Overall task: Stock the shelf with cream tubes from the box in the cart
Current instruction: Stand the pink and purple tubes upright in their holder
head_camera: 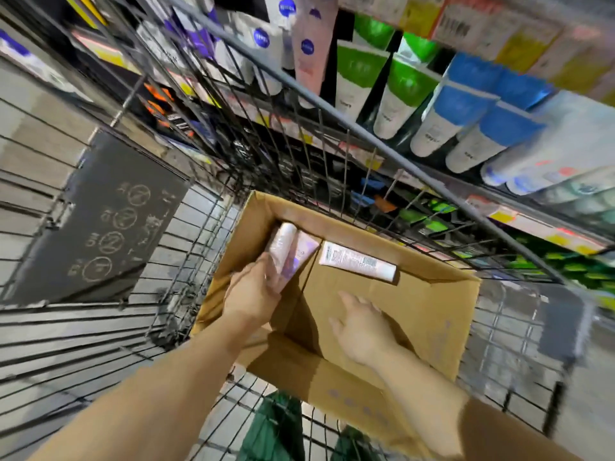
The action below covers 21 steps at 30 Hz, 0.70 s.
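While the left hand (253, 291) grips a bundle of pale pink cream tubes (286, 252) inside the open cardboard box (429, 304), its fingers curled round their lower ends, the right hand (362, 327) reaches into the same box with fingers straight and loosely spread, holding nothing. One more cream tube (357, 261) lies flat on the box floor near the far wall, printed back upward, apart from both hands. The box sits in a wire shopping cart (186, 227), with a dark sign panel (100, 224) on the cart's left side. Beyond the cart's right rim stands the shelf (499, 207), carrying rows of green-and-white tubes (396, 94) and blue-and-white tubes (466, 121), blurred by motion.
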Each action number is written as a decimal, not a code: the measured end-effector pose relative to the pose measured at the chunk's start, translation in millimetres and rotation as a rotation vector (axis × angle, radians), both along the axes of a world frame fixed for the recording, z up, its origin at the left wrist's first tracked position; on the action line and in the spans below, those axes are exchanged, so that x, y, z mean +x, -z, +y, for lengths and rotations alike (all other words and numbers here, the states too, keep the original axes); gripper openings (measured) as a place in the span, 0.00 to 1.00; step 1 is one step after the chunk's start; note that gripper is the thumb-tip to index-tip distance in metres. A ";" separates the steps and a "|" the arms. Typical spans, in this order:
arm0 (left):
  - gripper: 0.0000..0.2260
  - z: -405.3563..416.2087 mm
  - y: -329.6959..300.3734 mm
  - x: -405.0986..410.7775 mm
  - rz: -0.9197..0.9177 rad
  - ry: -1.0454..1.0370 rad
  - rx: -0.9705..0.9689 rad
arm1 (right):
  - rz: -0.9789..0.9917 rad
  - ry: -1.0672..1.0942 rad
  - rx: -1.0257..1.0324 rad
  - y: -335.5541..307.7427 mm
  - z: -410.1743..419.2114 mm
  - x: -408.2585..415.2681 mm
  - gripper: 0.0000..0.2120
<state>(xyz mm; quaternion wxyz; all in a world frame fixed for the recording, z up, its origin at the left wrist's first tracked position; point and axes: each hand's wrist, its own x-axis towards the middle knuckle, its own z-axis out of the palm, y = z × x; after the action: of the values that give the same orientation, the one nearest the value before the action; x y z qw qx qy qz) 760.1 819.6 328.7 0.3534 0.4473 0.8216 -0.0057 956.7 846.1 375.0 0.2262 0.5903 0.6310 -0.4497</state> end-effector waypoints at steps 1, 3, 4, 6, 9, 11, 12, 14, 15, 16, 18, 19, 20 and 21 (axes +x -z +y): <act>0.15 2.8 -14.6 -0.1 -0.070 -0.011 -0.013 | 0.018 -0.010 0.031 -7.4 4.7 -4.1 0.27; 0.14 10.2 -45.6 -0.1 -0.221 -0.011 -0.071 | 0.068 -0.056 0.112 -20.2 15.0 -14.1 0.28; 0.12 14.8 -62.1 0.2 -0.291 -0.008 -0.097 | 0.100 -0.089 0.155 -25.9 18.8 -19.4 0.29; 0.11 24.4 -90.3 -0.3 -0.459 -0.025 -0.172 | 0.154 -0.165 0.202 -35.7 23.7 -27.7 0.31; 0.19 31.9 -108.1 -6.8 -0.822 -0.071 -0.351 | 0.207 -0.222 0.202 -39.3 21.2 -28.0 0.19; 0.25 32.5 -100.1 -15.7 -0.968 -0.160 -0.412 | 0.235 -0.102 0.139 -39.5 18.8 -19.4 0.10; 0.26 30.1 -89.3 -18.5 -0.969 -0.218 -0.410 | 0.235 -0.037 0.109 -38.4 19.2 -13.3 0.10; 0.26 23.8 -57.2 -14.1 -0.763 -0.304 -0.306 | 0.218 0.075 0.048 -30.9 22.3 2.3 0.11; 0.26 20.1 -35.5 -10.3 -0.574 -0.281 -0.244 | 0.221 0.136 0.012 -26.0 23.9 11.0 0.09; 0.26 16.1 -13.9 -5.8 -0.397 -0.213 -0.191 | 0.232 0.196 -0.017 -19.4 25.2 19.7 0.08; 0.25 6.3 25.8 4.9 -0.121 -0.004 -0.125 | 0.269 0.293 -0.064 -5.1 26.1 35.3 0.08; 0.24 1.2 41.0 9.9 -0.015 0.074 -0.105 | 0.293 0.341 -0.091 0.2 25.7 41.7 0.08; 0.24 -3.1 51.5 14.1 0.066 0.102 -0.060 | 0.329 0.398 -0.122 6.6 24.8 47.3 0.09; 0.23 -5.7 54.9 17.9 0.109 0.071 -0.009 | 0.371 0.462 -0.157 12.1 23.2 52.2 0.09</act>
<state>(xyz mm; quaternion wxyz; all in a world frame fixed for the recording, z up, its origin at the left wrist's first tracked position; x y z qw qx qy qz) 778.0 813.8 273.8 0.3095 0.4736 0.8233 -0.0462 1008.8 869.3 362.8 0.0440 0.6067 0.4739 -0.6367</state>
